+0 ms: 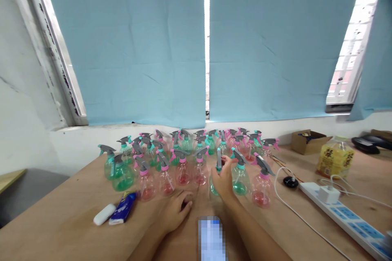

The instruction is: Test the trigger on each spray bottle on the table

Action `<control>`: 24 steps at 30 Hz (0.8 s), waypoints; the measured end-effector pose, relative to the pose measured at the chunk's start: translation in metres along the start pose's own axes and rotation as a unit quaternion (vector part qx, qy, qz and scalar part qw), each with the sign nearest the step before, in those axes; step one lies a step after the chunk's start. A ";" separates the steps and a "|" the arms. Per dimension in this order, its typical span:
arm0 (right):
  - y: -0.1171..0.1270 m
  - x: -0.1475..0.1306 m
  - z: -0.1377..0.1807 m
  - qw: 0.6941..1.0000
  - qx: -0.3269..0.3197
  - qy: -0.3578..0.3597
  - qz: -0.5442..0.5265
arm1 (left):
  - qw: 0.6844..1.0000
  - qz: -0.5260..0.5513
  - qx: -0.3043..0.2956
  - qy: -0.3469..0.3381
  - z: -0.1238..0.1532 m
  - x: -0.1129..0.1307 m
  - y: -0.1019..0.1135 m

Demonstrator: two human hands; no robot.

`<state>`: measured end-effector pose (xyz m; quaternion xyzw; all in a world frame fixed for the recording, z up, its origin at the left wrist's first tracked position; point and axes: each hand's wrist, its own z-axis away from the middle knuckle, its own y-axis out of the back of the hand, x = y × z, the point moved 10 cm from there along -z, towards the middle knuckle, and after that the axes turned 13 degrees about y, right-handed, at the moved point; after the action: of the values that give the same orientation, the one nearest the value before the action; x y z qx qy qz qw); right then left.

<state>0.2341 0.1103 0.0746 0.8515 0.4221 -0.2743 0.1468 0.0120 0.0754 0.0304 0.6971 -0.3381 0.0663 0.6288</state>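
Note:
Several small spray bottles (183, 159), green and pink with grey triggers, stand clustered at the far side of the wooden table (70, 212). My right hand (223, 179) is wrapped round one green spray bottle (218, 167) in the front row, its grey head sticking up above my fingers. My left hand (176, 210) rests on the table just in front of the pink bottles, fingers loosely curled, holding nothing that I can see.
A white oblong case (104, 214) and a blue tissue pack (124, 207) lie at the left front. A white power strip (346, 214) with cables runs along the right. A yellow bottle (335, 159), a cardboard box (308, 140) and blue blinds sit behind.

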 end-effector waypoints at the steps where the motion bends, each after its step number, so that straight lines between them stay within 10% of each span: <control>1: -0.002 -0.001 0.000 1.000 -0.005 0.020 0.013 | 1.000 0.000 0.000 -0.002 0.000 0.000 0.000; 14: -0.007 0.009 0.002 0.994 -0.003 0.097 0.058 | 1.000 0.010 0.017 -0.012 0.000 0.002 0.002; 24: 0.037 -0.082 -0.041 0.967 0.048 0.226 0.109 | 1.000 0.004 0.010 0.001 0.000 0.000 0.002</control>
<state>0.2370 0.0552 0.1571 0.9384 0.3350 -0.0767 0.0357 0.0106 0.0760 0.0321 0.7015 -0.3398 0.0729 0.6222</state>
